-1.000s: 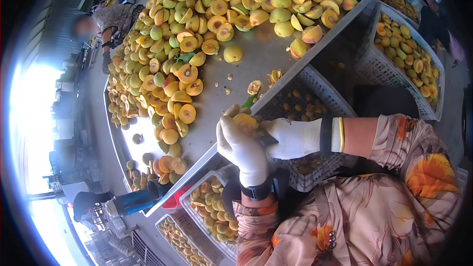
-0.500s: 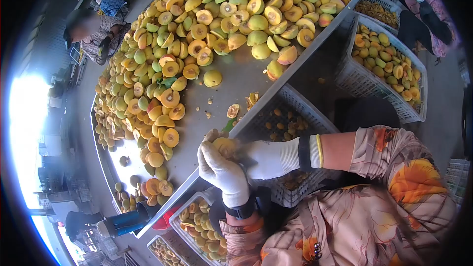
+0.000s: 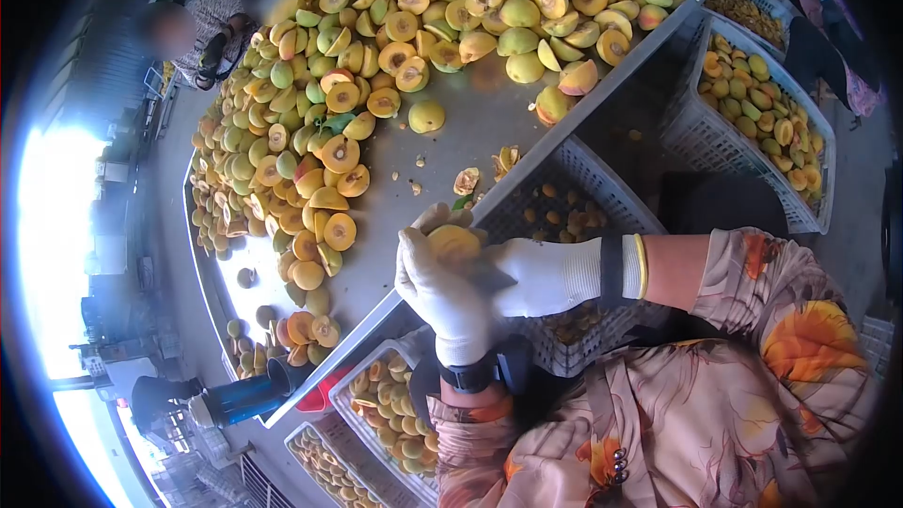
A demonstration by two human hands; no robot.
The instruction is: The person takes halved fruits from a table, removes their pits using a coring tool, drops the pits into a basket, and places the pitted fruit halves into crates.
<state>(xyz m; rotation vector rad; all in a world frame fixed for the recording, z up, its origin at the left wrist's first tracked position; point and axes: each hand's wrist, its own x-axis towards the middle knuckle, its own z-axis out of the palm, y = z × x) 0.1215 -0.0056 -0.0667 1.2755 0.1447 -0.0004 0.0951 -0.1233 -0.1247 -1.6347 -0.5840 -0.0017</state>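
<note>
Both of my hands wear white gloves and meet just off the front edge of the metal table. My left hand (image 3: 435, 287), with a dark watch at its wrist, is closed around a yellow peach (image 3: 455, 246) with an orange face turned up. My right hand (image 3: 541, 275) comes in from the right and presses against the fruit. Its fingers are curled in and blurred, so whatever they hold is hidden. A big heap of halved peaches (image 3: 404, 28) covers much of the metal table (image 3: 400, 188).
Beneath my hands stands a grey crate (image 3: 602, 190) with scattered pits. Peach-filled crates stand at right (image 3: 818, 169) and lower left (image 3: 357, 367). A blue cylinder (image 3: 235, 400) sits by the table corner. One person (image 3: 212, 28) is across the table, another person's sleeve (image 3: 861, 94) at far right.
The whole view has shifted, so table and hands appear a little further right. My hands stay together around the peach, whose orange face now shows more clearly.
</note>
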